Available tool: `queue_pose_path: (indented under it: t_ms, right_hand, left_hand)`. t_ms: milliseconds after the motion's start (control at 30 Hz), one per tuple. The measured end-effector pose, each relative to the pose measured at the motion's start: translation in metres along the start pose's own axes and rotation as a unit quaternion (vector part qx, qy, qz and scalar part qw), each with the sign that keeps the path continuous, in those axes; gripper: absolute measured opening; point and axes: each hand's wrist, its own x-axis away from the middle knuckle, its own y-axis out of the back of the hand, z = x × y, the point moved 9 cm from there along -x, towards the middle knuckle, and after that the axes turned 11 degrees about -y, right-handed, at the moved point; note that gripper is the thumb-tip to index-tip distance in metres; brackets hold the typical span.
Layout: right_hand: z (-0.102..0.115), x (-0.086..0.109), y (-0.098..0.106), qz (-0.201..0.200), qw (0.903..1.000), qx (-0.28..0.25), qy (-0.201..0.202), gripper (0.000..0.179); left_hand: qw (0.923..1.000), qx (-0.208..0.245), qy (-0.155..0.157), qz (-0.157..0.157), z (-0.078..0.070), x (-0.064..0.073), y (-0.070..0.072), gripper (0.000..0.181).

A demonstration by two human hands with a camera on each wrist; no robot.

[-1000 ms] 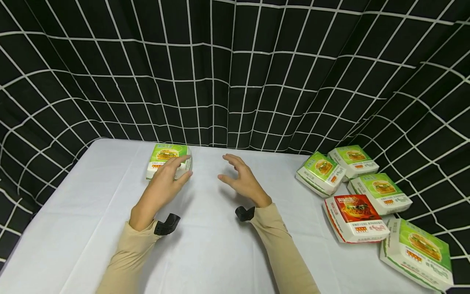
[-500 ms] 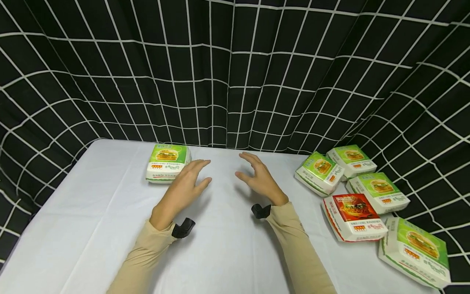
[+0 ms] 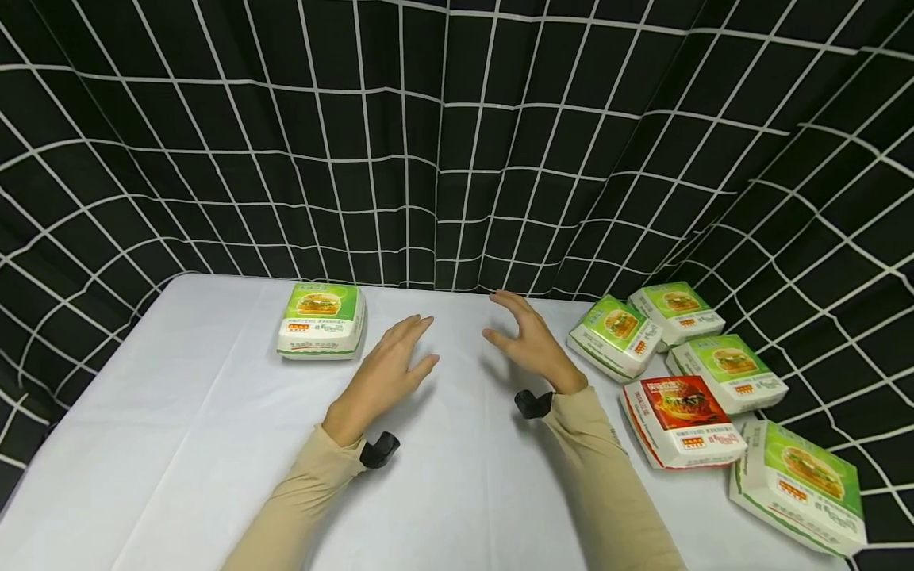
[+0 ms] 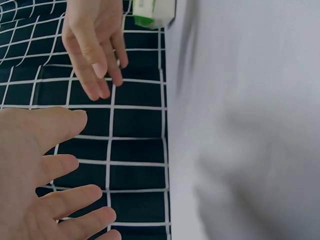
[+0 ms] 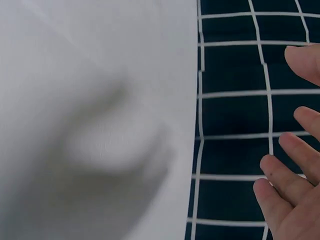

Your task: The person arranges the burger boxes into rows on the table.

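Observation:
My left hand (image 3: 382, 377) is held over the white table, fingers spread and nothing in its grasp. To its left, at the back of the table, sits a green-and-white burger box (image 3: 321, 319). My right hand (image 3: 531, 341) faces the left one across a gap, its fingers loosely bent around nothing. Nearest to it on the right is another green burger box (image 3: 616, 337). In the left wrist view both hands show, the right hand (image 4: 95, 47) above the spread left fingers (image 4: 75, 202). The right wrist view shows the right fingers (image 5: 287, 182) apart and bare.
On the right of the table (image 3: 178, 444) stand a red burger box (image 3: 683, 420) and more green ones, a back box (image 3: 677, 312), a middle box (image 3: 728, 373) and a front box (image 3: 800, 485). A black gridded curtain (image 3: 400, 151) hangs behind the table's far edge.
Both hands have moved to the right, away from the left burger box, which the left hand overlapped earlier and which now shows whole. The boxes keep their places on the table.

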Motion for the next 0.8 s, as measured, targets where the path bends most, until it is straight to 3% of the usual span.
queue_pose_path:
  t_ms: [467,800]
  right_hand:
    - [-0.029,0.008,0.044,-0.035,0.9986,0.039,-0.002,0.059]
    - [-0.055,0.016,0.065,-0.005,0.9972,0.049,-0.055,0.061]
  left_hand:
    - [0.9993,0.002,-0.035,0.016,-0.018,-0.017,-0.035,0.06]
    - [0.9974,0.001,-0.052,0.05,-0.036,-0.031,-0.061,0.062]
